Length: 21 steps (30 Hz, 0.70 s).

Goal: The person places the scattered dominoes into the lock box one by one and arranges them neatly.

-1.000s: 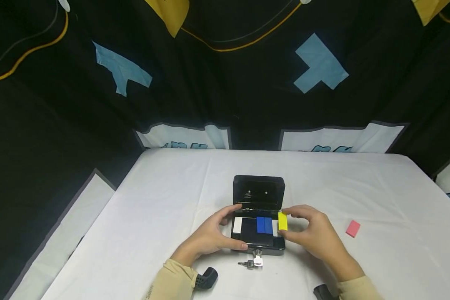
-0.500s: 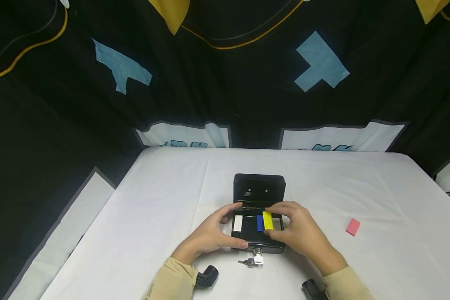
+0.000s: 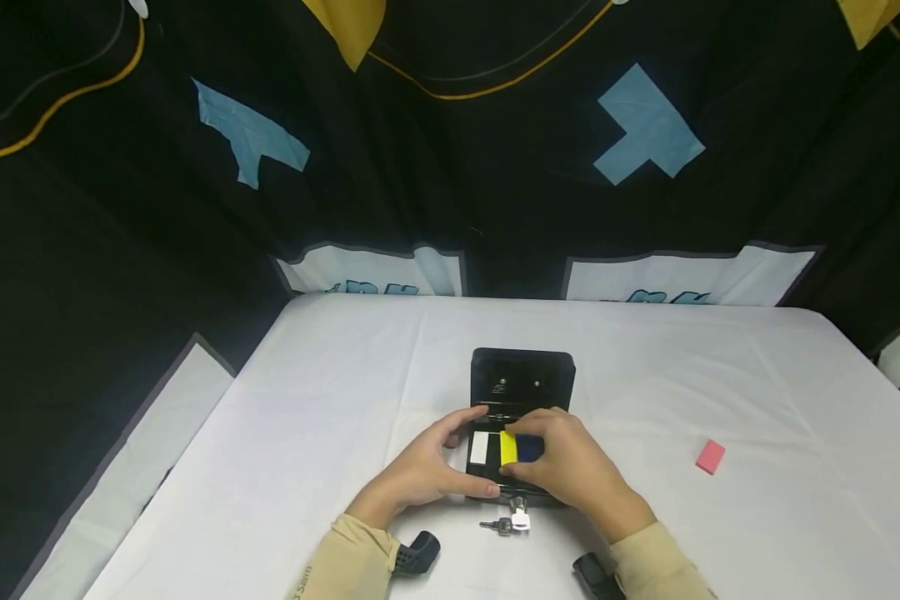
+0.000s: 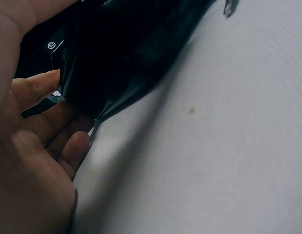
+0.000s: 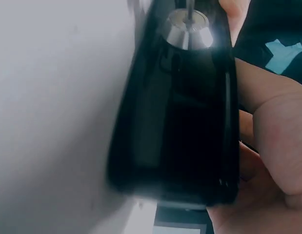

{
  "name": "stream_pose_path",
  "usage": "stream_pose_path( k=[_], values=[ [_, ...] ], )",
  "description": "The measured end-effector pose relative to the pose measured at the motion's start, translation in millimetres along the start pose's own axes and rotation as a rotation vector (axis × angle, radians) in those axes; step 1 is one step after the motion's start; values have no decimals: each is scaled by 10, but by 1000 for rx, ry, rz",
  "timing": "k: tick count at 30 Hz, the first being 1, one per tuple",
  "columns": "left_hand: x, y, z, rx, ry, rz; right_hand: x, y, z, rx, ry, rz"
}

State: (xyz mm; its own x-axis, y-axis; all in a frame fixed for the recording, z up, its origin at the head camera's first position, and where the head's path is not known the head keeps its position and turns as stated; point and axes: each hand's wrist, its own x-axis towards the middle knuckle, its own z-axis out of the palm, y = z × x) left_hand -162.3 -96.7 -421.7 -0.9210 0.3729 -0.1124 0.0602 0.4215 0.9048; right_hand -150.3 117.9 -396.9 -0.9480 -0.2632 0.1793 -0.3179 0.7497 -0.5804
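An open black cash box (image 3: 523, 375) stands on the white table, its lid raised at the back. My left hand (image 3: 427, 467) grips the box's left side, thumb along the front edge and fingers towards the hinge. My right hand (image 3: 577, 462) reaches over the box and pinches a yellow block (image 3: 508, 447) between thumb and fingers, upright in the box. Left of it lies a white block (image 3: 479, 447); a blue block (image 3: 529, 447) shows on its right, shaded by my right hand. That hand hides the box's right part. In the right wrist view, the lock (image 5: 188, 29) sits on the box front.
Keys (image 3: 504, 526) hang from the lock at the box front, over the tabletop. A pink block (image 3: 710, 457) lies on the table (image 3: 780, 500) to the right. Behind the table hangs a black curtain (image 3: 450, 167) with blue tape patches.
My right hand has carried the yellow block leftwards across the box, from its right edge past the blue blocks to near the white one. My left hand has stayed on the box.
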Motion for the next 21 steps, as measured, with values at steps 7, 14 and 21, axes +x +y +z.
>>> stream_pose_path(
  k=[7,14,21],
  values=[
    [4,-14,-7,5,-7,9,30,-39,98,-58,-14,-32],
    [4,-10,-5,6,-10,20,29,-80,125,-91,-14,-45],
    [-10,-13,-16,6,-8,17,55,-126,163,-148,9,-63]
  ],
)
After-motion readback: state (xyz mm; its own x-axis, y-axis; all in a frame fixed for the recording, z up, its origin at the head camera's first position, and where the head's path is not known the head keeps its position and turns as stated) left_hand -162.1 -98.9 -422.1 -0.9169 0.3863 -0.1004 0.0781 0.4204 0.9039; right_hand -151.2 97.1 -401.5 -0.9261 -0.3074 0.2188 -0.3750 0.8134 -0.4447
